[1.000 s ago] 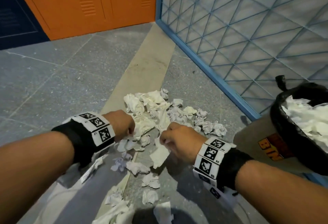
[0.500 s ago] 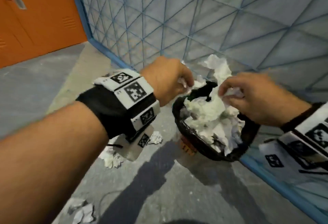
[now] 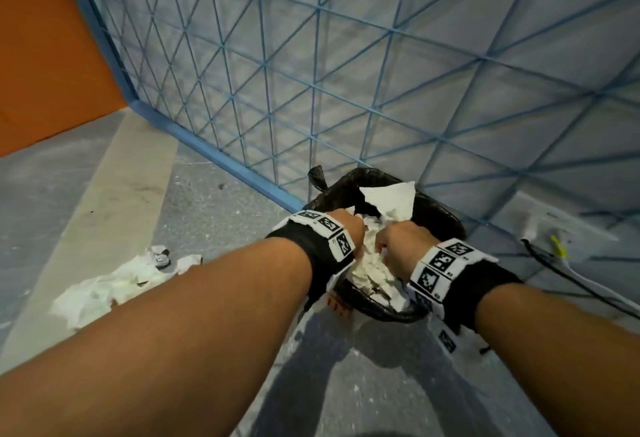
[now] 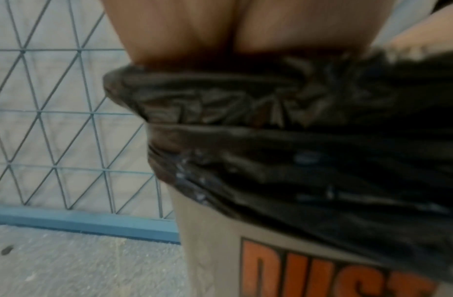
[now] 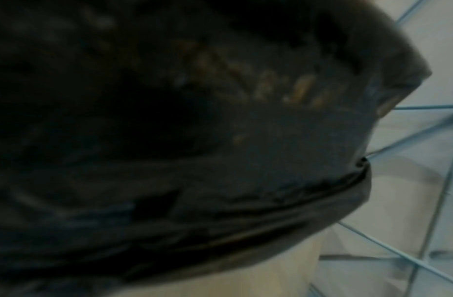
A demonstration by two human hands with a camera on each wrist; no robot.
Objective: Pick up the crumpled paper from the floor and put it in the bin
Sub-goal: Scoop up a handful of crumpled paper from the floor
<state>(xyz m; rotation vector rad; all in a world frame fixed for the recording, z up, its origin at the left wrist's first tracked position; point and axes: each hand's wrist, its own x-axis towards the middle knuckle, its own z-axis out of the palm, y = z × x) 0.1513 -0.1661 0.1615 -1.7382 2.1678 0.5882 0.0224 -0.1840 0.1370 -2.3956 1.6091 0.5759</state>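
The beige bin with its black liner (image 3: 446, 218) stands against the blue mesh fence, heaped with white crumpled paper (image 3: 391, 202). Both my hands reach down into it. My left hand (image 3: 351, 228) dips over the near-left rim and its fingers are hidden in the paper. My right hand (image 3: 401, 246) is curled, knuckles up, fingers dug into the paper heap. The left wrist view shows my palm (image 4: 182, 36) above the liner (image 4: 296, 140) and the bin's orange lettering. The right wrist view shows only dark liner (image 5: 220, 160). More crumpled paper (image 3: 104, 287) lies on the floor to the left.
The blue mesh fence (image 3: 346, 72) runs right behind the bin. An orange locker (image 3: 45, 55) stands at the far left. Black and white cables (image 3: 561, 270) lie on the floor right of the bin. Grey floor stretches before the bin.
Both hands gathered paper from the floor pile a second ago, carried it over the bin, and have now dropped down into the bin's paper heap.
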